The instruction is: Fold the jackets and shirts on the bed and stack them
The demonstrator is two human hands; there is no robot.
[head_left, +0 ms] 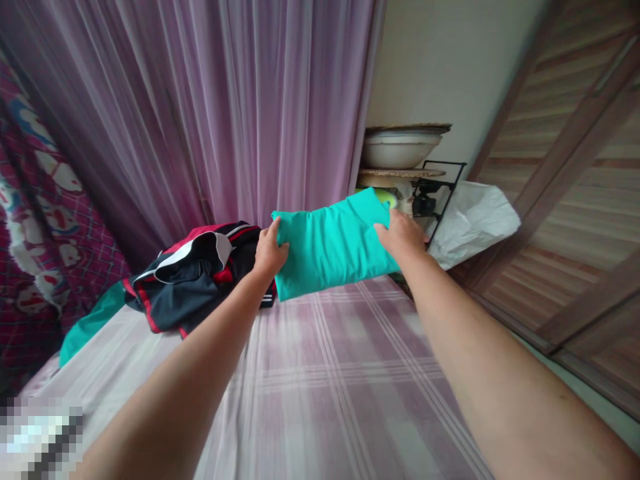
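A folded teal cloth garment (pixel 333 247) is held up between my two hands, above the far part of the bed. My left hand (pixel 271 250) grips its left edge, thumb on the near face and fingers behind. My right hand (pixel 403 233) pinches the upper right side the same way. The bundle tilts, its right end higher, with soft creases across the face. Which kind of garment it is, I cannot tell. Close to my left hand lies a heap of dark navy clothing (pixel 183 300) with red and white trim.
A checked pink-white sheet (pixel 320 393) covers the bed. More teal cloth (pixel 93 323) lies at the left edge. Purple curtains (pixel 240 100) hang behind. At the right stand a black rack (pixel 453 193), a stacked basin (pixel 400 150), a white plastic bag (pixel 473 220) and a wooden wardrobe (pixel 575 167).
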